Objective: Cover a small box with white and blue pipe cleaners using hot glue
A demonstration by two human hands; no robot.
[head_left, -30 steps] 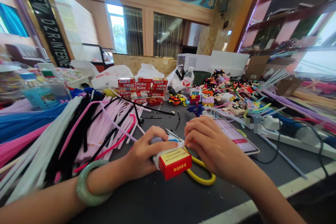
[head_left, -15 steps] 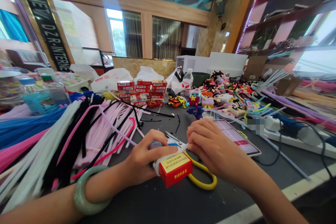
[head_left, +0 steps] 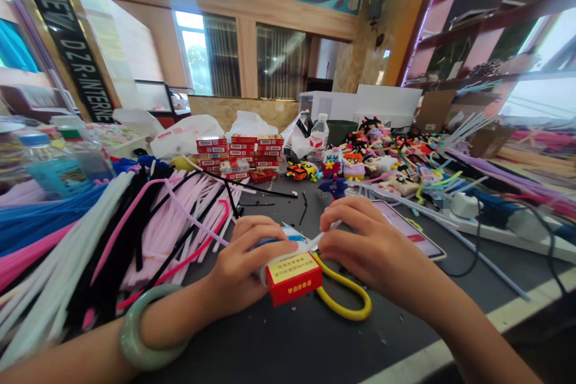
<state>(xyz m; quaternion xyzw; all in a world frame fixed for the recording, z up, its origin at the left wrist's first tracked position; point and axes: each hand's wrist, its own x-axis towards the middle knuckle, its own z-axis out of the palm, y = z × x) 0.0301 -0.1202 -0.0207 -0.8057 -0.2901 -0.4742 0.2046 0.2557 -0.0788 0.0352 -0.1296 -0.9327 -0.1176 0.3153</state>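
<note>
Over the dark grey flat tabletop (head_left: 216, 345), with left hand (head_left: 245, 252) in a close grip and right hand (head_left: 364, 237) in a narrow pinch, work clear of the yellow-handled metal scissors (head_left: 353, 314). Steady the red-and-yellow cardboard box (head_left: 294, 281) in the left; draw the slim, soft-looking white strip (head_left: 311, 244) evenly taut. Cannot make out strip's tip or box's finger-covered side.

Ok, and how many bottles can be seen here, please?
3: a blue-capped bottle and a green-capped bottle at the far left, and a clear bottle at the back, beside a white bag. Others may be hidden in the clutter.
</note>
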